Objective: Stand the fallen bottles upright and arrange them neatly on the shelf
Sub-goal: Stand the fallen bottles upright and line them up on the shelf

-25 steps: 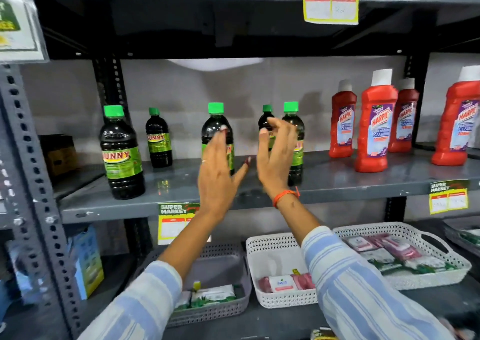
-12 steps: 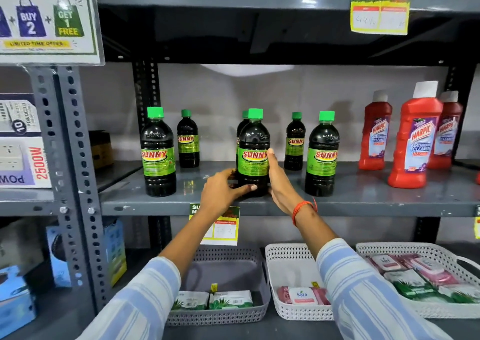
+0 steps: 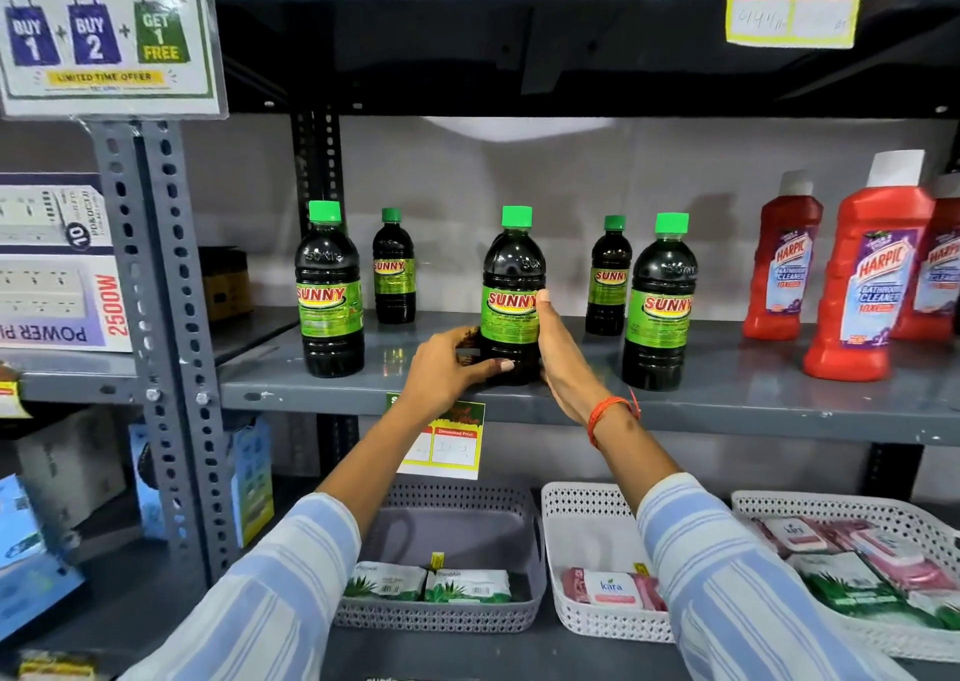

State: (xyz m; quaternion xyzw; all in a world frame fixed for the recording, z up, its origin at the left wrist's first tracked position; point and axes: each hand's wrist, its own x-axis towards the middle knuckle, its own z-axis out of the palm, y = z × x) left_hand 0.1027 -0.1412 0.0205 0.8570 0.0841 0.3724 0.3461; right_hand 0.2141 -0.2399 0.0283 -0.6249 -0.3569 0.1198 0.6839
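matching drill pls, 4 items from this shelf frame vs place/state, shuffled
Items:
1. middle Sunny bottle
2. leftmost Sunny bottle
3. front Harpic bottle
4. grey basket

Place/state:
A. lower shelf, holds green packets
B. upright, next to the perforated post, untouched
C. red, white cap, right side of shelf
D. upright, held between left hand and right hand

Pairs: 1-D, 2-B, 3-C, 4-A

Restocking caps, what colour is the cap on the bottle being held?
Bright green cap on the held bottle, clearest in the head view.
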